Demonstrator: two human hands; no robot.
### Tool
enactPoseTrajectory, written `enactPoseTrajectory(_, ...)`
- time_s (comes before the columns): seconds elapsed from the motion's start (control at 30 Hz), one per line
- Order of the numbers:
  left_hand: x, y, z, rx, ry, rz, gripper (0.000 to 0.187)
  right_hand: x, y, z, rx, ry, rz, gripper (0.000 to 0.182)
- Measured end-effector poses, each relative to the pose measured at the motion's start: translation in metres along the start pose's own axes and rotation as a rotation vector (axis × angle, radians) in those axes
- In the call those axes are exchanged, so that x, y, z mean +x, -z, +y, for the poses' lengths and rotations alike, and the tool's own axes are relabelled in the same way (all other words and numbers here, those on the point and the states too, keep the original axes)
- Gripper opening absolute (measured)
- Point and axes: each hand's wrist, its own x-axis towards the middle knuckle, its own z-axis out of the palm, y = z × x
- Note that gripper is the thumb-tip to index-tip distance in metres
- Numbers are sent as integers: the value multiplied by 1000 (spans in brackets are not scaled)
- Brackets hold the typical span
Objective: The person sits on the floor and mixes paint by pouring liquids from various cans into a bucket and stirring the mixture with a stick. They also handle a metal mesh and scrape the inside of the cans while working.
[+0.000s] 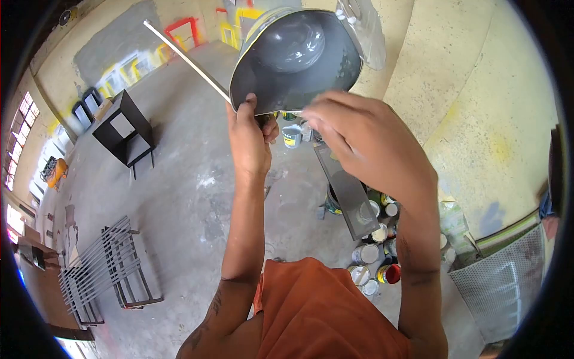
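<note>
My left hand (pixel 248 134) grips the lower rim of a paint can (pixel 263 90), its thumb over the edge. The can is tilted so that its inside faces me, coated dark grey with a glossy grey pool of paint (pixel 293 48). A long white stick (pixel 185 57) slants up and left from beside this hand; whether the fingers hold it is hidden. My right hand (pixel 359 125) is at the can's lower right rim, slightly blurred, with its fingers pinched together. What lies between those fingertips is too small to tell.
Several paint cans (pixel 366 254) stand on the floor at lower right, near a dark flat panel (pixel 347 191). A black box-shaped cabinet (pixel 125 128) and metal frames (pixel 113 263) are on the left. Clear plastic (pixel 368 33) hangs by the right wall; a perforated sheet (pixel 508 287) leans below.
</note>
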Motion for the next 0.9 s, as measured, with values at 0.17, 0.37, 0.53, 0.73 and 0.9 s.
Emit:
enactPoseTrajectory(0.17, -4, -3, -5, 39, 54, -22, 14, 49, -33, 29, -259, 16, 113, 10)
enactPoseTrajectory(0.37, -22, -8, -24, 2, 102, 14, 18, 127, -61, 67, -486, -388, -630, 43)
enactPoseTrajectory(0.53, -27, 1, -34, 24, 140, -1, 19, 116, -104, 91, -542, -415, -662, 70)
enactPoseTrajectory(0.73, -29, 11, -45, -23, 166, 13, 18, 105, -102, 85, -597, -372, -818, 66)
enactPoseTrajectory(0.9, -36, 27, -56, -45, 208, 18, 15, 72, -69, 53, -342, -396, -715, 36)
